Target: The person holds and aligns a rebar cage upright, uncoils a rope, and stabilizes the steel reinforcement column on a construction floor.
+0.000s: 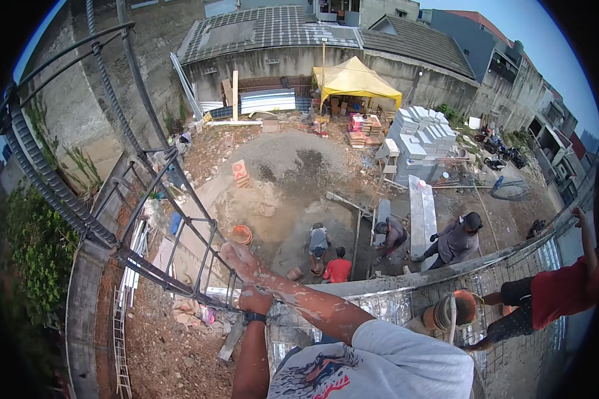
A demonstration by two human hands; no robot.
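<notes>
My mud-spattered right arm reaches to the left from a light grey sleeve, with my right hand (238, 258) beside the rebar cage (173, 219). An orange bucket (241, 234) appears just beyond that hand, on the ground far below. My left hand (255, 299), with a black band on its wrist, is against or just under my right forearm, near the cage's lower edge. The fingers of both hands are too small and overlapped to make out, and nothing held can be seen.
A co-worker in red (559, 292) stands at the right by a bucket (439, 312) on the rebar-covered deck (386, 306). Below, several people work near a trench. Pale blocks (419, 143), a yellow canopy (356, 80) and a gravel heap (273, 156) lie farther off.
</notes>
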